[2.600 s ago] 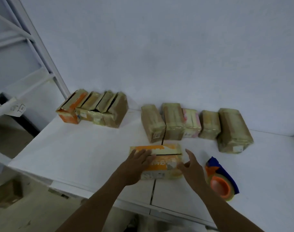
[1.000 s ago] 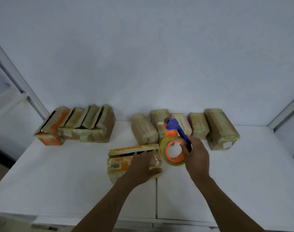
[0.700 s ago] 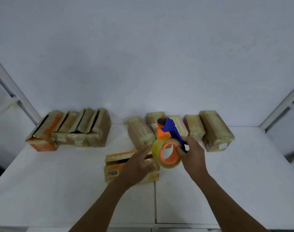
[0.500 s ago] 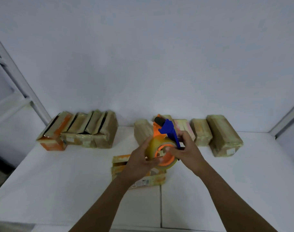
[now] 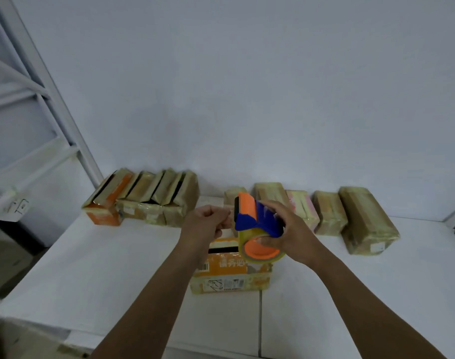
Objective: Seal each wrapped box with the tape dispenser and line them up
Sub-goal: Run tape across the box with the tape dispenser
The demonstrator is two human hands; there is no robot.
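Just above the table (image 5: 104, 268), near its front edge: tape dispenser (image 5: 257, 221), blue and orange, clasped in right grip (image 5: 291, 234), fingers curled round handle and roll. Left grip (image 5: 208, 224) at its front, fingers curled; pinching tape or not, cannot tell. Directly beneath, orange box (image 5: 231, 277) lying flat, dark gap along its top. Along back edge, row of wrapped boxes (image 5: 366, 221); toward back left corner, leaning boxes (image 5: 148, 200).

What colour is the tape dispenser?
The dispenser is orange and blue, seen in the head view.
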